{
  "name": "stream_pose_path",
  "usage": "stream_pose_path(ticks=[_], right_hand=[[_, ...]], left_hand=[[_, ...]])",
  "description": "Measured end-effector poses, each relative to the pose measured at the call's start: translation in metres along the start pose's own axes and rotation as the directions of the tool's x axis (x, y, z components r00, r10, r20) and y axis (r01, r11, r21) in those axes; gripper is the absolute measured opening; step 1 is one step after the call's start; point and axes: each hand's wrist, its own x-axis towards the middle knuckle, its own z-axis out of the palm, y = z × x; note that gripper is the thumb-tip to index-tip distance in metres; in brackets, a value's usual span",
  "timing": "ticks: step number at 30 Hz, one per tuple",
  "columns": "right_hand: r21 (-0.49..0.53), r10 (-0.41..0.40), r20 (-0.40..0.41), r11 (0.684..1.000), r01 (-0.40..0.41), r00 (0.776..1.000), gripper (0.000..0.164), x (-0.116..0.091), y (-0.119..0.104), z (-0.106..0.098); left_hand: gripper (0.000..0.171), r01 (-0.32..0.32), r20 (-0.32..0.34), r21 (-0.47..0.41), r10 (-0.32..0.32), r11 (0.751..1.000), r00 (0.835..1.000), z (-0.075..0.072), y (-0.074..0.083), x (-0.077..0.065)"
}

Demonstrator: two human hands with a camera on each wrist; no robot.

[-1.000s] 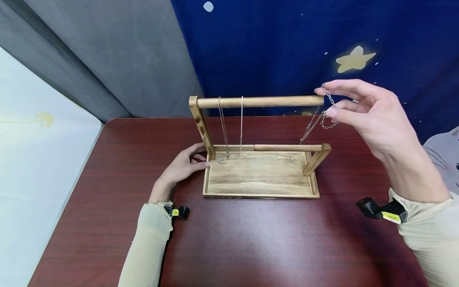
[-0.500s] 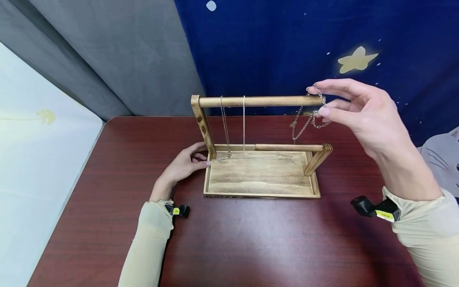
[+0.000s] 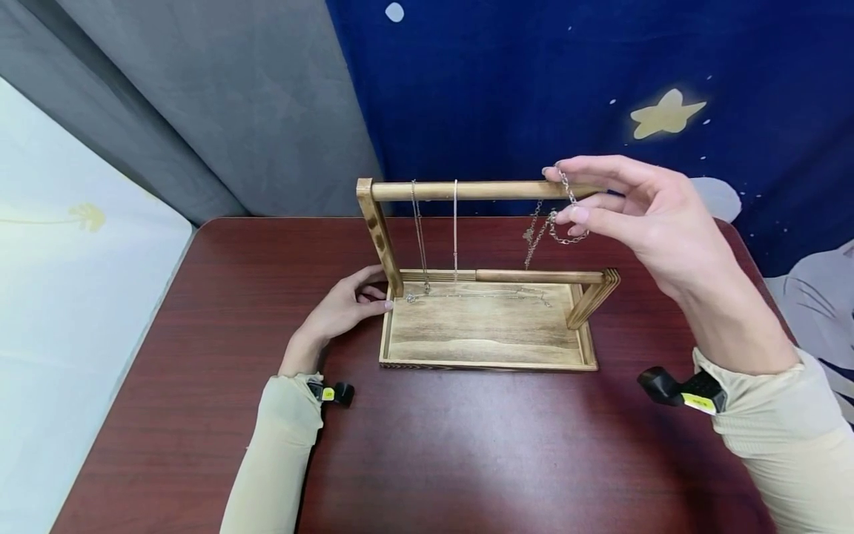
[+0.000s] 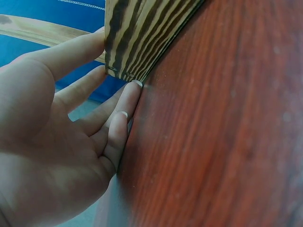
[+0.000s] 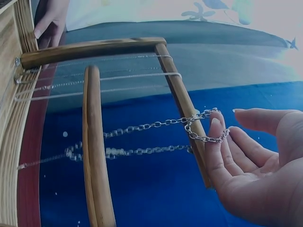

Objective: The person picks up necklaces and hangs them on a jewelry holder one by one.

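My right hand [image 3: 643, 211] pinches a silver link-chain necklace [image 5: 156, 124] at the top rod [image 3: 494, 190] of a wooden jewelry stand, near its free right end. In the right wrist view, one strand passes on each side of the rod, and a loop stays at the fingertips. A small charm [image 3: 528, 235] dangles from the chain behind the rod. My left hand [image 3: 340, 302] grips the stand's left end, thumb on the tray edge and forefinger behind the post [image 3: 379, 239]. The left wrist view has its fingertips at the striped wooden end [image 4: 137, 38].
Two thin necklaces, one doubled [image 3: 419, 230] and one pale [image 3: 456, 230], hang on the left of the rod. Fine chain lies along the back of the tray [image 3: 487, 330]. A lower bar [image 3: 534, 277] stands below. The stand rests on a reddish-brown table [image 3: 480, 445] before curtains.
My right hand has moved left along the top rod from its free right end, carrying the necklace with it. The left hand stays at the stand.
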Motion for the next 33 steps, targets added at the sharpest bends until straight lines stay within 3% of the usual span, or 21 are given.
stream_pose_path(ticks=[18, 33], right_hand=[[-0.129, 0.079, 0.014, 0.989, -0.077, 0.997, 0.039, 0.010, -0.002, 0.024], [-0.179, 0.116, 0.046, 0.978, -0.106, 0.992, 0.040, 0.019, 0.003, 0.037]], left_hand=[[0.068, -0.009, 0.000, 0.011, 0.009, 1.000, 1.000, -0.002, -0.004, 0.000], [0.068, 0.000, 0.001, 0.004, 0.000, 1.000, 1.000, -0.002, -0.003, 0.000]])
